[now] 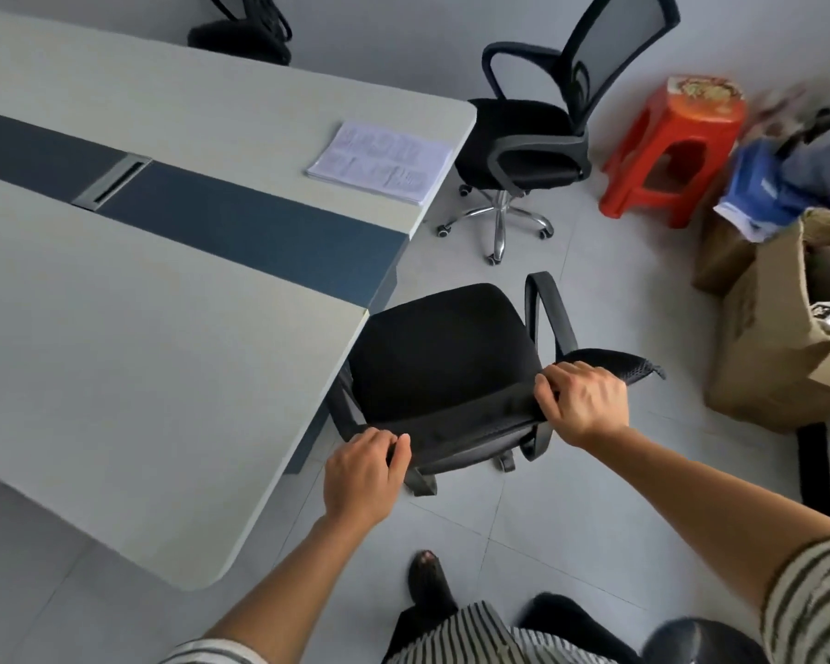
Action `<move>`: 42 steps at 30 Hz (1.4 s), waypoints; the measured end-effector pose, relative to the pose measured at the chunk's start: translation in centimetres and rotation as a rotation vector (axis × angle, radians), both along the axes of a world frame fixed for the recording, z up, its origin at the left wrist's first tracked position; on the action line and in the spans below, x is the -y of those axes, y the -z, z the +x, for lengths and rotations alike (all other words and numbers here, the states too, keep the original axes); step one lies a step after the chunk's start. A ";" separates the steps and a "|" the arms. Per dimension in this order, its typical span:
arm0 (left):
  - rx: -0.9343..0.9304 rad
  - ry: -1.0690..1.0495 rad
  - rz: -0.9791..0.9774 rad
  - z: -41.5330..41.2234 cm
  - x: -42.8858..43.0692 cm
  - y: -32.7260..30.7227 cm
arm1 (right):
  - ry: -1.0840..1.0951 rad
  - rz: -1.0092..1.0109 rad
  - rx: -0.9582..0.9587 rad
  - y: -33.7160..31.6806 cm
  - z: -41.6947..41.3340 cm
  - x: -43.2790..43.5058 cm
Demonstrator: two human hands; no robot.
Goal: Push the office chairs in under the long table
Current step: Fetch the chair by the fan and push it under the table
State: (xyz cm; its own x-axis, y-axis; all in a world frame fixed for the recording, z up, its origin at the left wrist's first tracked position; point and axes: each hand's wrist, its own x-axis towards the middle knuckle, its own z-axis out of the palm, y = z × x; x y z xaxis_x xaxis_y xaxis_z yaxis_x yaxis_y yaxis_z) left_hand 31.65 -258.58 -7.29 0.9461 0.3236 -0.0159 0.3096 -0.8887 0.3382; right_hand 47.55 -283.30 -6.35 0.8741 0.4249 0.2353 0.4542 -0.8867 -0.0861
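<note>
Three black mesh-backed office chairs [451,357] stand around one long pale grey table with a dark blue centre strip [140,280]: one at its near end, one [528,136] beside its far corner, one [240,33] along its far side. One stack of white paper [379,160] lies on the table. One red plastic stool [676,151] and two brown cardboard boxes [777,337] sit right of the table.

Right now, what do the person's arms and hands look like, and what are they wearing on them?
Both hands, left hand and right hand, are bare: no gloves, rings or watch visible. The forearms are uncovered; short striped sleeves, pale with dark stripes, show at the bottom edge.
</note>
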 end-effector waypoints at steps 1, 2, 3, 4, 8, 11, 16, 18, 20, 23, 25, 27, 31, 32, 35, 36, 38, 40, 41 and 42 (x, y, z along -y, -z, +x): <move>0.006 -0.009 0.001 0.6 -0.3 0.0 | -0.008 -0.011 -0.002 0.1 0.8 -0.4; 0.010 -0.019 0.005 1.2 -0.7 0.1 | -0.018 -0.017 -0.005 0.2 1.6 -0.8; 0.016 -0.031 0.005 1.8 -0.9 0.1 | -0.029 -0.016 -0.006 0.3 2.4 -1.2; 0.025 -0.044 0.004 2.4 -1.1 0.1 | -0.039 -0.012 -0.005 0.4 3.1 -1.6; 0.053 -0.104 0.001 4.4 -2.1 0.1 | -0.095 0.014 -0.009 0.2 5.8 -3.1; 0.075 -0.175 0.037 5.6 -2.2 0.2 | -0.170 0.020 -0.050 0.3 7.5 -3.7; 0.020 -0.383 0.134 7.1 -0.6 0.4 | -0.454 0.050 -0.197 -0.1 10.6 -2.5; -0.010 -0.481 0.150 7.4 0.9 0.5 | -0.572 0.103 -0.266 -0.7 12.5 -0.7; -0.036 -0.558 0.152 7.6 2.7 0.3 | -0.588 0.083 -0.273 -1.0 15.2 1.8; -0.061 -0.676 0.130 7.5 5.9 -0.4 | -0.463 -0.040 -0.324 -1.2 19.6 5.2; -0.079 -0.758 0.100 7.4 8.3 -0.8 | -0.373 -0.084 -0.483 -1.3 21.5 6.3; -0.084 -0.834 0.056 7.6 10.4 -1.5 | -0.293 -0.017 -0.703 -1.3 22.7 6.1; -0.119 -0.937 -0.045 7.9 13.4 -2.4 | -0.191 0.251 -0.900 -1.0 25.0 3.8; -0.129 -0.939 -0.078 7.9 13.9 -2.5 | -0.188 0.279 -0.904 -1.0 25.7 3.3; -0.097 -0.967 -0.176 8.8 15.4 -2.2 | -0.215 0.261 -0.879 -1.8 28.7 2.0; -0.073 -0.985 -0.190 9.4 15.9 -2.0 | -0.225 0.210 -0.858 -2.1 29.8 1.5; -0.015 -1.020 -0.211 10.6 17.1 -1.7 | -0.253 0.049 -0.810 -2.6 31.7 -0.4; 0.015 -1.056 -0.238 10.9 17.8 -1.4 | -0.251 -0.054 -0.821 -3.0 32.4 -2.8; 0.025 -1.076 -0.247 10.8 17.9 -1.3 | -0.238 -0.063 -0.850 -2.9 32.4 -3.8; 0.032 -1.089 -0.248 10.7 17.9 -1.2 | -0.219 -0.052 -0.874 -2.8 32.5 -4.7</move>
